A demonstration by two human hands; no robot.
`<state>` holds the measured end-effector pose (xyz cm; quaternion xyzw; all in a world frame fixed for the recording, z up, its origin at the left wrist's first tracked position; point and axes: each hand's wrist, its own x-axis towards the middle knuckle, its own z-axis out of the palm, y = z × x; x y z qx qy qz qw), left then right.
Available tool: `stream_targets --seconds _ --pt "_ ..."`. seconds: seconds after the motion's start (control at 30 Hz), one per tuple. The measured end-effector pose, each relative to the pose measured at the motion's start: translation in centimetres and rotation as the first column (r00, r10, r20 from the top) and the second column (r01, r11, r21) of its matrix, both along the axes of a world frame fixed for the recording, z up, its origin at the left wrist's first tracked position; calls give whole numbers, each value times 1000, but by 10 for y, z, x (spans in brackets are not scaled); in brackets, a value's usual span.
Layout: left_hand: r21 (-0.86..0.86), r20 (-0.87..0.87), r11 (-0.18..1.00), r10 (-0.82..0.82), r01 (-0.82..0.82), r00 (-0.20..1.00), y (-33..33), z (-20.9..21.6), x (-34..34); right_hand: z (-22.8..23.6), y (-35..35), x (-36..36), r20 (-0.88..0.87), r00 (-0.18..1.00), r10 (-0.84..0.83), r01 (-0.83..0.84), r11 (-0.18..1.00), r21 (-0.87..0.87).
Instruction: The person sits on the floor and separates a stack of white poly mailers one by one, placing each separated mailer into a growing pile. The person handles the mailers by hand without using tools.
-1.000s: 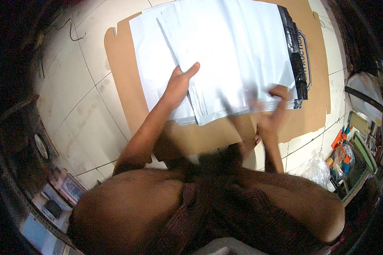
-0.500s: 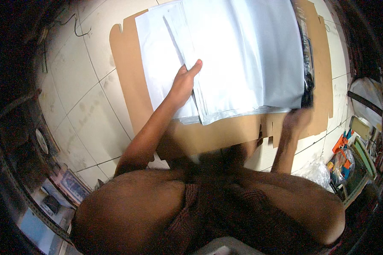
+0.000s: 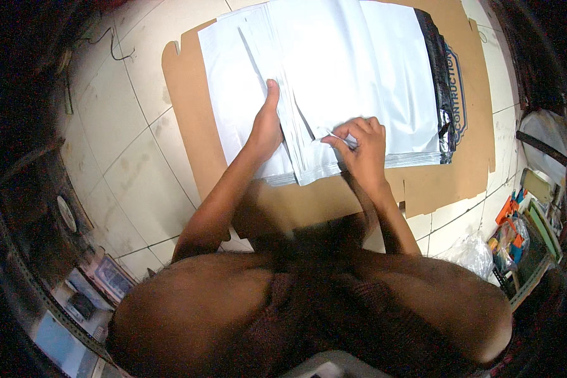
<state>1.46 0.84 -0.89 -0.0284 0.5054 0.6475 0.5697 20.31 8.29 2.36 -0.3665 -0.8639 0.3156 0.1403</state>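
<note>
A stack of white plastic mailing bags with a black band along its right side lies on flattened brown cardboard. At the stack's left part, the bags' edges are bunched into a raised, layered fold. My left hand grips this fold, its thumb pointing up along it and its other fingers mostly hidden. My right hand is closed in a pinch on the near edge of the top bag, lifting it into a crease close to the fold.
The cardboard sheet extends past the stack on light floor tiles. Cables lie at the far left. At the right are clear plastic wrap and a rack of assorted items. My bent knees are close to the cardboard.
My right hand has moved left from the stack's black-banded side to the middle, bringing the top bag's edge along. My left thumb has shifted off the fold's top to its left side.
</note>
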Motion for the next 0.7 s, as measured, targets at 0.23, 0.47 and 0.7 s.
stream_targets --seconds 0.23,0.47,0.7 --pt "-55 -55 985 -166 163 985 -5 1 -4 3 28 45 -100 893 -438 272 705 -655" --pt "-128 -228 975 -209 184 951 -4 5 1 75 69 99 -608 414 -677 816 572 -81" --pt "-166 -244 968 -225 188 943 -9 -18 -4 63 13 13 -139 990 11 -7 1000 29"
